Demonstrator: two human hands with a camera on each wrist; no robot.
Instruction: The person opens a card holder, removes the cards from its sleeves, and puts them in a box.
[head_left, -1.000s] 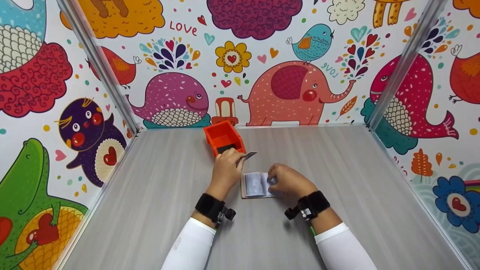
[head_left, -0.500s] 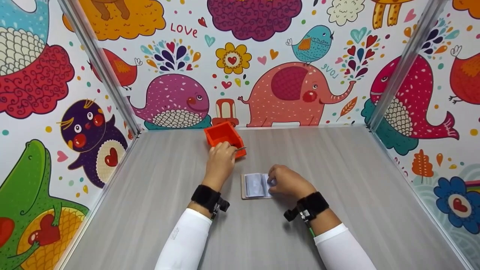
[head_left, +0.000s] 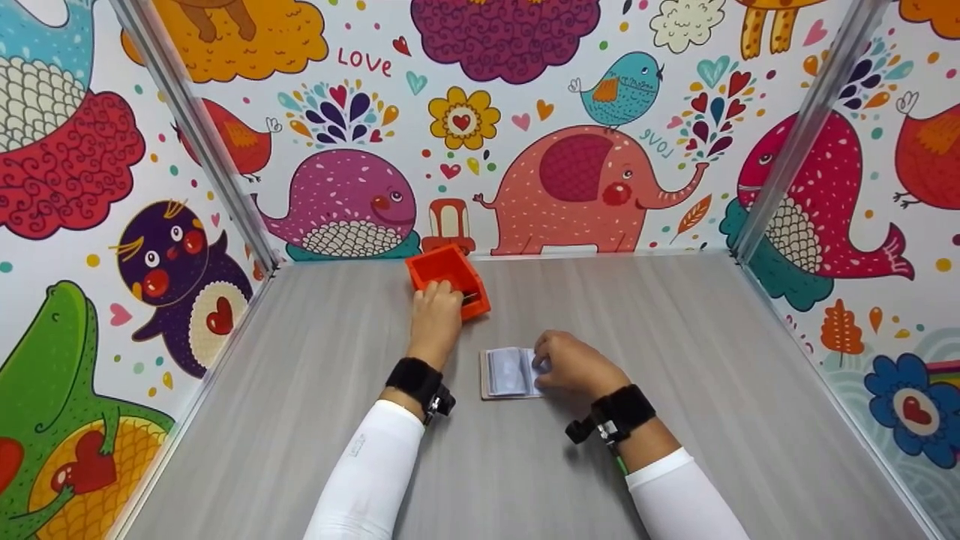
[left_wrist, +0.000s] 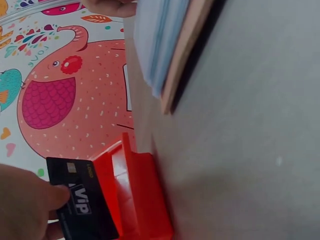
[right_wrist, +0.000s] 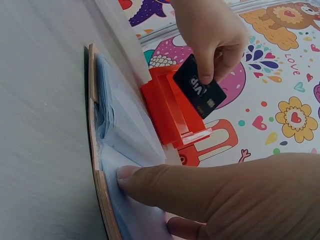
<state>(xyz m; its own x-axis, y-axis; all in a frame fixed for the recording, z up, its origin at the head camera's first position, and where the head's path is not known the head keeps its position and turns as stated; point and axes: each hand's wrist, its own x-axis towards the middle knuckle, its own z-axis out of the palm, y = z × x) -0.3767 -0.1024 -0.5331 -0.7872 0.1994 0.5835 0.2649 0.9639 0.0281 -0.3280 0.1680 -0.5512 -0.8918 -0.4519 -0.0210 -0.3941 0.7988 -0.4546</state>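
Note:
In the head view my left hand (head_left: 435, 319) is over the orange-red bin (head_left: 437, 264). Between thumb and fingers it pinches a black card (left_wrist: 82, 205) with "Vip" printed on it; the right wrist view shows the same black card (right_wrist: 192, 82) in front of the bin opening. A small card holder (head_left: 508, 372) lies open on the table, with clear plastic sleeves and a tan cover (right_wrist: 94, 80). My right hand (head_left: 577, 362) grips its right side, thumb (right_wrist: 145, 180) laid on the sleeve and a finger at the page edge. The other right fingers are mostly hidden.
A grey wood-grain table (head_left: 337, 360) carries the bin and holder. Printed cartoon panels (head_left: 360, 202) enclose it at the back and both sides, with metal posts (head_left: 795, 135) in the corners. Each wrist wears a black camera strap (head_left: 624, 411).
My left hand has moved back and left from beside the card holder to over the bin, carrying the black card. My right hand stays at the holder's right side.

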